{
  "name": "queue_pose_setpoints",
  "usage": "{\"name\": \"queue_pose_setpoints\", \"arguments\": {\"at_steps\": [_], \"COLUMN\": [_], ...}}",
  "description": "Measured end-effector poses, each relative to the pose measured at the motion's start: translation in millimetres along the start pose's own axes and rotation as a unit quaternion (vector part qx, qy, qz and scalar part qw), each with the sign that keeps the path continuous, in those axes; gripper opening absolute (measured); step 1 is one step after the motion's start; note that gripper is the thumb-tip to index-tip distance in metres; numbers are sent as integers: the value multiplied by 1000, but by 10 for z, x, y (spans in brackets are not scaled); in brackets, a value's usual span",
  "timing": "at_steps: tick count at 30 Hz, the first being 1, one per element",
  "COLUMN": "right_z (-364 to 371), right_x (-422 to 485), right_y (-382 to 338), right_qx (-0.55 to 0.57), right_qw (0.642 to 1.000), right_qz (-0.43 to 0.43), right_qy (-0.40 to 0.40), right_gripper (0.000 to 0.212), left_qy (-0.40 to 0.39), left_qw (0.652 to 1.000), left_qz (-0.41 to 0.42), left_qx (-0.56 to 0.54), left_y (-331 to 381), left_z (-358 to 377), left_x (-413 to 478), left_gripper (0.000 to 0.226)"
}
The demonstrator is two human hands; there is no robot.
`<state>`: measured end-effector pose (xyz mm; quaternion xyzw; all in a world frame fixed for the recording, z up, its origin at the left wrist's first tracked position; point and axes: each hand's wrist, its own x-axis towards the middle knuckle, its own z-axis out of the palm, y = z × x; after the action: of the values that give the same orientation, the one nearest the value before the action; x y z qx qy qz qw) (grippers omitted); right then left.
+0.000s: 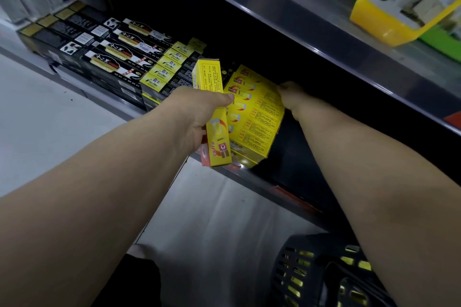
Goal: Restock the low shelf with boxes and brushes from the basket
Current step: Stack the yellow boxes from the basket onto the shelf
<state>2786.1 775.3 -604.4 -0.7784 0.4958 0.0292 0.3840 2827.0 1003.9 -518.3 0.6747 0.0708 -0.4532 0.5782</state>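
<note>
Left hand [197,117] gripped a slim yellow cardboard box [210,77], upright, just left of the stack of flat yellow boxes [257,117] on the dark low shelf [287,189]. Right hand [290,97] curled round that stack's far corner. Best approach: steady the stack, slide the box in flush beside it.

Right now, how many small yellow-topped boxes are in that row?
6 small yellow-topped boxes, one row front to back beside the black brush boxes; the left hand's yellow box may hide more.
</note>
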Motion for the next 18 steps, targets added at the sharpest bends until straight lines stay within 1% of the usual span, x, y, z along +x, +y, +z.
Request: {"name": "queue_pose_setpoints", "arguments": {"at_steps": [1,2,3,4,5,7,8,9,10,11,12,13,14,15,16,17,18], "right_z": [-14,-29,-43,-60,-73,-102,-119,-149,-181,-219,-255,-294,-332,-363,-389,-415,-444], "right_x": [-14,-59,-128,-239,-352,-638,-795,-963,-1112,-1244,-1338,-1394,-1422,-1438,-1454,-1462,-1460], "right_y": [-24,-61,-106,-167,-227,-343,-379,-412,-435,-442,-434,-412,-378,-333,-280,-222,-161], "right_qx": [-57,-128,-194,-235,-251,-239,-220,-210,-215,-231,-255,-281,-305,-321,-326,-324,-321], "right_qw": [998,992,980,970,963,952,943,928,907,881,854,833,823,826,840,858,873], "right_qz": [-3,-15,-34,-58,-92,-192,-246,-303,-357,-409,-450,-475,-478,-462,-431,-396,-365], "right_qy": [-5,0,14,29,34,-1,-31,-53,-61,-59,-51,-42,-37,-38,-40,-40,-36], "right_gripper": [29,33,39,46,52,70,82,92,95,91,78,63,50,43,41,40,40], "left_qy": [3,8,17,25,27,-2,-27,-47,-58,-65,-78,-90,-97,-99,-96,-89,-85], "left_qw": [1000,1000,1000,999,1000,1000,999,997,994,990,985,975,954,921,881,849,829], "left_qz": [6,10,13,13,11,-5,-16,-20,-15,0,23,57,102,149,194,229,249], "left_qx": [-5,-11,-17,-16,-10,12,33,60,89,121,155,197,263,346,421,469,494], "left_y": [10,25,36,44,51,68,68,55,42,24,4,-13,-18,-20,-28,-38,-46], "left_z": [-8,-15,-23,-30,-38,-34,-19,-1,21,33,38,34,26,18,6,0,-5], "left_x": [6,-1,-7,-7,-2,-28,-56,-77,-92,-94,-88,-76,-76,-89,-87,-85,-82], "left_gripper": [35,25,21,22,23,25,31,44,61,72,75,75,73,75,79,84,87]}}
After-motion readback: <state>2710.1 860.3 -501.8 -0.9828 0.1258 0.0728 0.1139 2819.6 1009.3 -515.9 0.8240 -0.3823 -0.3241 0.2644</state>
